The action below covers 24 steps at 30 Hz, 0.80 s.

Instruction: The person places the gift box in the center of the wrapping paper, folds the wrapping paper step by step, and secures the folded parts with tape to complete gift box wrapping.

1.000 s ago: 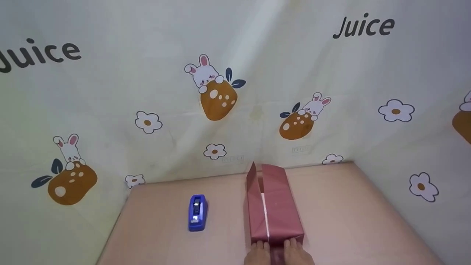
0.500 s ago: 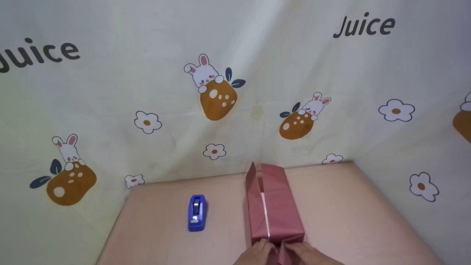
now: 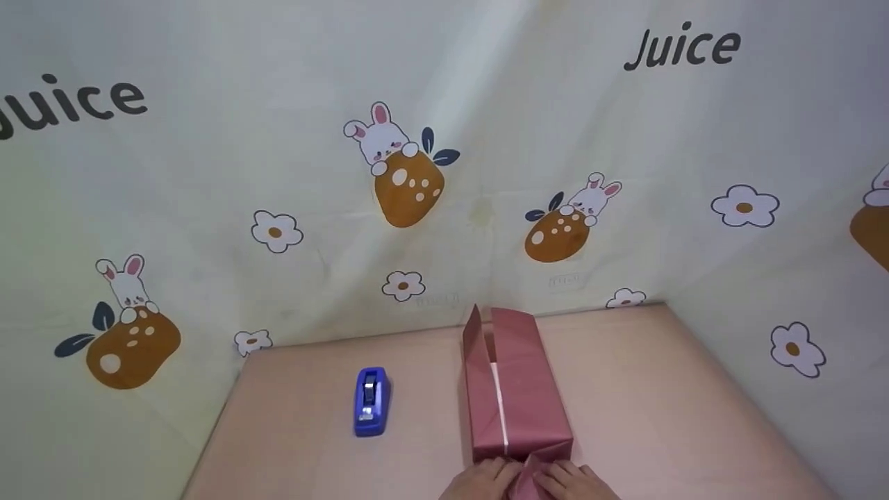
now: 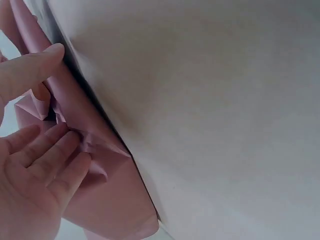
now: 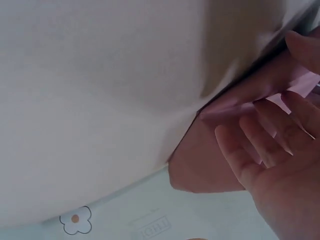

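Observation:
A box-shaped parcel in dark pink wrapping paper (image 3: 529, 389) lies on the table, a white strip running along its top. Its far end has paper flaps standing up. At the near end, folded paper (image 3: 531, 472) rises to a point between the two hands. My left hand (image 3: 480, 479) touches this end paper; in the left wrist view its fingers (image 4: 55, 150) are nearly straight against the creases, and the thumb (image 4: 35, 70) lies on a flap. My right hand (image 3: 573, 482) presses the other side with extended fingers (image 5: 265, 135), its thumb apart from them.
A blue tape dispenser (image 3: 371, 403) stands left of the parcel on the pinkish-beige table (image 3: 298, 430). A pale curtain (image 3: 312, 173) printed with rabbits, fruit and flowers hangs behind the table and along both sides.
Side by side on the near end a second ago, both hands have spread outward a little. The end paper has been folded up into a point between them; the parcel stays put.

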Each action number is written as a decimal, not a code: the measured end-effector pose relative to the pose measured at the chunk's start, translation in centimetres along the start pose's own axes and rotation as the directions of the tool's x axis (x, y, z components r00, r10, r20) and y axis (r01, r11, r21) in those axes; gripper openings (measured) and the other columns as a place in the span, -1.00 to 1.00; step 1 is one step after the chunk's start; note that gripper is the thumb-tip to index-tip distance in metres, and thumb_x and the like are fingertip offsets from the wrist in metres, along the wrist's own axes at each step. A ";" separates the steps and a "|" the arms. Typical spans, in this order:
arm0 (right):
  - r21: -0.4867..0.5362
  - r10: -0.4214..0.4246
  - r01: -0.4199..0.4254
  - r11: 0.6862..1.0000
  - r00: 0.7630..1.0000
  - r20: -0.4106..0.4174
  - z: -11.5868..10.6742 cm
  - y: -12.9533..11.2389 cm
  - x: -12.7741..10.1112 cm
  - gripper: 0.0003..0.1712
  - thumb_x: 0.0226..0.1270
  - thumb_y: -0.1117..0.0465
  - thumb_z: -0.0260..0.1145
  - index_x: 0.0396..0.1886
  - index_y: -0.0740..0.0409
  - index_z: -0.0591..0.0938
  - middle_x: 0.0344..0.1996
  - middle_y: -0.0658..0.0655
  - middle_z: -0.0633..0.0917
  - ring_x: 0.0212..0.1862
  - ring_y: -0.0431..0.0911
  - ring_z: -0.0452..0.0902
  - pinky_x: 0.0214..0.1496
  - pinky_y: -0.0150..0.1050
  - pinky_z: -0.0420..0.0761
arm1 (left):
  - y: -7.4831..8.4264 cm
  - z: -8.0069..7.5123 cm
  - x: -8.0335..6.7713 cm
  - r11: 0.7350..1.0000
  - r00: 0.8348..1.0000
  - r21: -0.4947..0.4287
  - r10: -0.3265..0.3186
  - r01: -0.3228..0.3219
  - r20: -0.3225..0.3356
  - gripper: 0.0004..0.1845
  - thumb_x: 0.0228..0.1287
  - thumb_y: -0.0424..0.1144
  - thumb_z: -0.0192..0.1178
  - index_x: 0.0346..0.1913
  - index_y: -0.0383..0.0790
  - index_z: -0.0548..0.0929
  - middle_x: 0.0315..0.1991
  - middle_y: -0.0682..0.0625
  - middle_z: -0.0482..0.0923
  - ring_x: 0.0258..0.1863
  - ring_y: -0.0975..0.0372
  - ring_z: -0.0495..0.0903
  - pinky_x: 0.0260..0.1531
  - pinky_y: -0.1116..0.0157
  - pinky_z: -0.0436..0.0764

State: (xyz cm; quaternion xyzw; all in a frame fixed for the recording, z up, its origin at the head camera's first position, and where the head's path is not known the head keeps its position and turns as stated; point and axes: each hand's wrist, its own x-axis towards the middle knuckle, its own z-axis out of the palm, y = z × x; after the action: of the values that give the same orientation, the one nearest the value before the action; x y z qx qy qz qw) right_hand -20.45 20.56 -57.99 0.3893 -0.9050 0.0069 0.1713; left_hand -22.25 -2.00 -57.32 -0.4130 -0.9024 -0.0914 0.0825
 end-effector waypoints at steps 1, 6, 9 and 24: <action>-0.026 -0.018 0.018 0.999 1.000 -0.021 0.1 0.0 0.1 -0.47 0.16 -0.25 0.09 -0.09 0.01 0.60 -0.22 -0.06 0.54 -0.18 -0.13 0.42 -0.45 -0.41 0.30 | 0.0 -0.1 0.0 1.000 1.000 0.008 0.015 -0.015 0.019 -0.36 0.19 0.33 -0.16 0.14 -0.03 0.41 -0.09 0.12 0.50 -0.11 0.33 0.49 -0.15 0.41 0.52; -0.186 -0.100 0.061 0.981 0.973 -0.209 1.4 0.0 0.3 -0.62 0.01 -0.16 0.20 -0.33 0.01 0.57 -0.38 -0.08 0.53 -0.26 -0.18 0.43 -0.41 -0.40 0.36 | 0.1 -0.4 -0.1 1.000 0.996 -0.018 0.010 -0.009 0.092 -0.31 0.18 0.35 -0.17 0.21 -0.05 0.36 -0.02 0.10 0.52 -0.06 0.33 0.49 -0.10 0.40 0.51; -0.217 -0.137 0.076 0.973 0.949 -0.284 2.2 0.0 0.2 -0.70 -0.04 -0.11 0.23 -0.46 -0.02 0.48 -0.43 -0.07 0.54 -0.26 -0.18 0.46 -0.34 -0.38 0.41 | 0.2 -0.3 -0.1 0.998 0.994 -0.056 -0.017 0.023 0.106 -0.28 0.16 0.38 -0.19 0.20 -0.06 0.35 -0.01 0.11 0.52 -0.06 0.34 0.50 -0.11 0.40 0.52; -0.365 -0.387 0.253 0.896 0.848 -0.362 1.9 1.4 0.7 -0.83 -0.10 -0.07 0.12 -0.58 -0.12 0.42 -0.42 -0.06 0.57 -0.34 -0.11 0.46 -0.23 -0.22 0.44 | -0.4 3.3 1.4 0.890 0.822 0.449 0.312 -0.077 -0.477 -0.74 0.17 0.05 -0.02 -0.33 -0.05 0.53 -0.54 0.18 0.50 -0.43 0.32 0.46 -0.30 0.35 0.42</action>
State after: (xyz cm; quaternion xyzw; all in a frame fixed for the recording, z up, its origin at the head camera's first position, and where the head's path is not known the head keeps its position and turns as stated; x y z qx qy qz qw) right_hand -22.44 20.74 -59.41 0.4941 -0.7570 -0.0764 0.4207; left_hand -23.75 -0.48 -60.20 -0.4359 -0.7930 -0.0027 0.4255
